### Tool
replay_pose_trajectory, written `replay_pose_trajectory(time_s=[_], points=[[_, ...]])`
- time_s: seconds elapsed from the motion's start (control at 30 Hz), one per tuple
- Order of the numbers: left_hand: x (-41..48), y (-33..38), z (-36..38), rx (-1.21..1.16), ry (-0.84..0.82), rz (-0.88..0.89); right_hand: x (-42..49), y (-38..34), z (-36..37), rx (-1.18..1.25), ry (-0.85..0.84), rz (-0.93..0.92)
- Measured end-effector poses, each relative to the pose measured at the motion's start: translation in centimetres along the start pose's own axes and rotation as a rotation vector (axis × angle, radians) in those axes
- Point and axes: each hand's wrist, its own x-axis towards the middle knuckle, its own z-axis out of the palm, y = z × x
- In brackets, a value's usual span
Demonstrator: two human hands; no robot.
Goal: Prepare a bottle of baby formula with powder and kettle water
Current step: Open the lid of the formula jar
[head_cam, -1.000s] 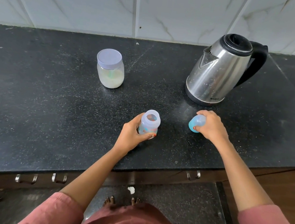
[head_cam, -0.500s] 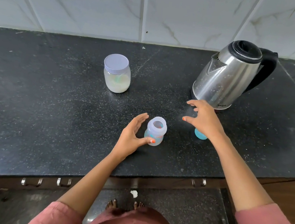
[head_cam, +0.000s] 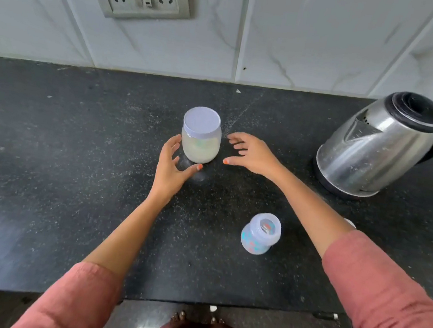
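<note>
Both my hands left the baby bottle (head_cam: 260, 234) – it stands open on the tabletop (head_cam: 45, 170). Left hand (head_cam: 172, 168) and right hand (head_cam: 252, 154), open, flank the powder jar (head_cam: 201, 137). Next – grip it, twist off the lid.

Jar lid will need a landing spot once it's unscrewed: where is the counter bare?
Left of the jar and left hand, the counter lies bare to the frame edge. Another free patch lies between jar and kettle, beyond the right hand. It is crowded near the bottle, by the right forearm.
</note>
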Motion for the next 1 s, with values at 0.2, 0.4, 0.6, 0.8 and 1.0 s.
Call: replay_pose_trajectory(time_s=[0.2, 0.4, 0.6, 0.8, 1.0], points=[[4.7, -0.9, -1.0, 0.041, -0.203, -0.036, 3.0, -1.3, 1.6, 0.040, -0.062, -0.021], [5.9, -0.3, -1.1, 0.050, -0.212, -0.075, 3.7, -1.6, 2.5, 0.150, -0.002, 0.019], [4.6, 0.9, -1.2, 0.061, -0.172, -0.035, 2.5, -2.3, 2.1, 0.132, 0.015, -0.010], [1.8, 2.7, -2.2, 0.050, -0.188, 0.005, -0.6, -4.0, 1.4, 0.047, -0.010, -0.043], [-3.0, 3.7, -3.6, 0.045, -0.198, 0.009, -5.1, -5.6, 2.2, -0.008, -0.059, -0.032]])
